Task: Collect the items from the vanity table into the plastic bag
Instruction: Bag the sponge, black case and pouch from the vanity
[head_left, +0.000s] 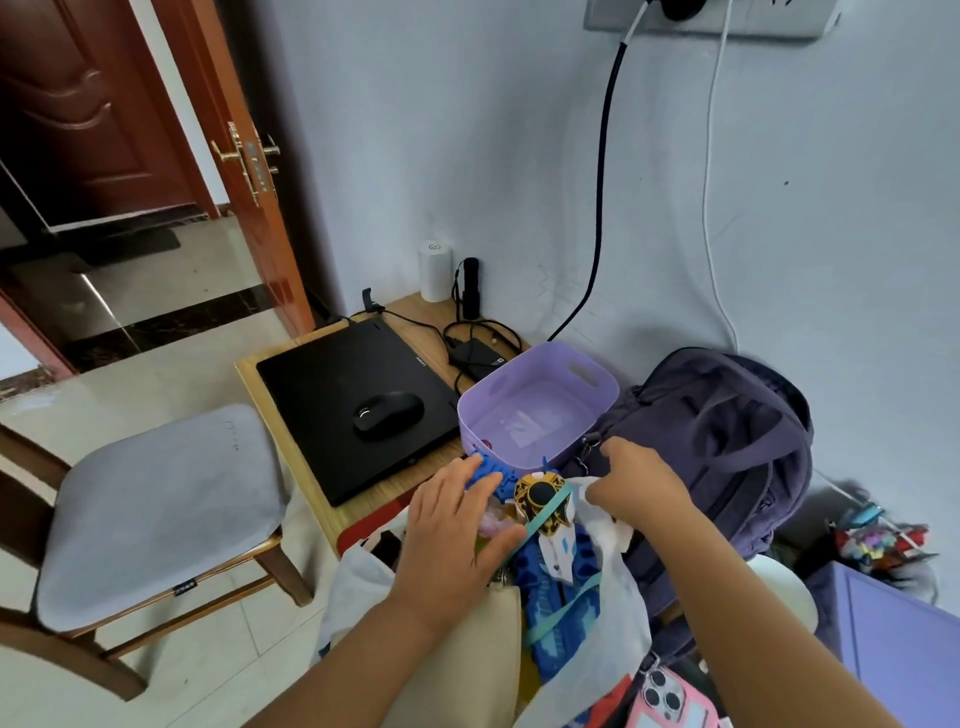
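white plastic, thin and crumpled: that is the plastic bag i see open at the near edge of the vanity table. my right hand pinches the bag's far rim, fingers curled over the film, holding the mouth up beside the purple backpack. my left hand lies flat with fingers straight and spread, pressing down on the contents at the bag's left side; it grips nothing that i can see. inside the bag sits a blue toy with a gold and black emblem on top and a teal band across it, half sunk in the opening. a smaller blue piece shows just past my left fingertips, near the lilac basket; i cannot tell whether it is in the bag or on the table. farther back lie a closed black laptop with a mouse on it, a charger brick with cable, and a white cylinder at the wall
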